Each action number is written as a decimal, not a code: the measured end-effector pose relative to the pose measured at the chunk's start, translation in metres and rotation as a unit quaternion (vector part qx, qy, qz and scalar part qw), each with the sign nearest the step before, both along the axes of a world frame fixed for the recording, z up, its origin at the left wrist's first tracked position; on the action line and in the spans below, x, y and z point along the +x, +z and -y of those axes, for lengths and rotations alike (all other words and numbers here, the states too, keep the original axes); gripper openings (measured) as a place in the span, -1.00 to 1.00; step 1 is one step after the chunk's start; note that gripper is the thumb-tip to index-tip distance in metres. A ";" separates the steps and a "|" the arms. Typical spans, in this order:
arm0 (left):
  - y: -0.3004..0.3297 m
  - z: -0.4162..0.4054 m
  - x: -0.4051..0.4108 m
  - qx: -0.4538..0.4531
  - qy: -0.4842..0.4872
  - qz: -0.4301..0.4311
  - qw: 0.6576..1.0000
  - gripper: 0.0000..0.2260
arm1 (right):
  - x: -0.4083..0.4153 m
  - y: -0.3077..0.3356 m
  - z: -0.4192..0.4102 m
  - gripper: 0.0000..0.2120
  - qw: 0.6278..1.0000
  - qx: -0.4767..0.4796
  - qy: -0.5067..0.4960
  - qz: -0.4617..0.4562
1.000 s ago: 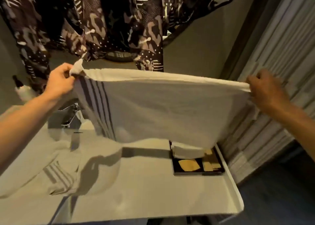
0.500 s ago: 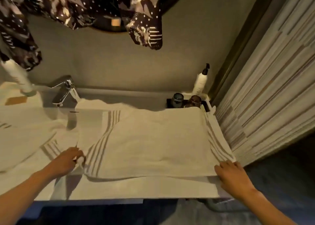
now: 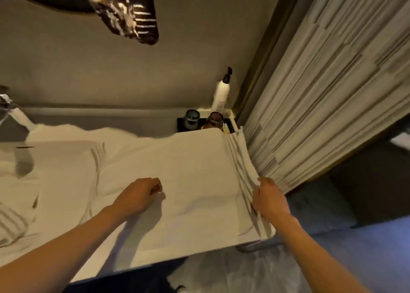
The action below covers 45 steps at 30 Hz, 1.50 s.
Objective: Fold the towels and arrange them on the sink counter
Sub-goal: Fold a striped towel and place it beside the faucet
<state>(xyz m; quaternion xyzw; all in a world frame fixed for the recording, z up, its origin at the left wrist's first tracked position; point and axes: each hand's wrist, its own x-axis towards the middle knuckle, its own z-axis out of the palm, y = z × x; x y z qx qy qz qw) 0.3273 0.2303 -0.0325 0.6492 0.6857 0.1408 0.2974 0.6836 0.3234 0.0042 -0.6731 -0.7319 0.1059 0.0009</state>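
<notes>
Towel (image 3: 177, 170) covers most of the worktop (image 3: 155, 257), hiding our tray. Left hand (image 3: 137, 198) curled, contents unclear; right hand (image 3: 269, 200) grips its soft striped edge.

The white sink counter (image 3: 195, 254) runs under my arms, its front edge bare and pale. The white towel with grey stripes (image 3: 188, 170) lies spread flat over most of it, striped border along the right end by the wall. To the left more white towel cloth (image 3: 20, 206) sits rumpled on the counter. At the far right corner a black tray (image 3: 180, 124) holds two dark jars; a white pump bottle (image 3: 220, 95) stands behind.
</notes>
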 end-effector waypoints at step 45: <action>0.089 -0.172 0.138 -0.158 0.342 0.494 0.784 -0.80 | -0.098 0.064 -0.074 -0.78 0.953 -0.053 0.206 -0.214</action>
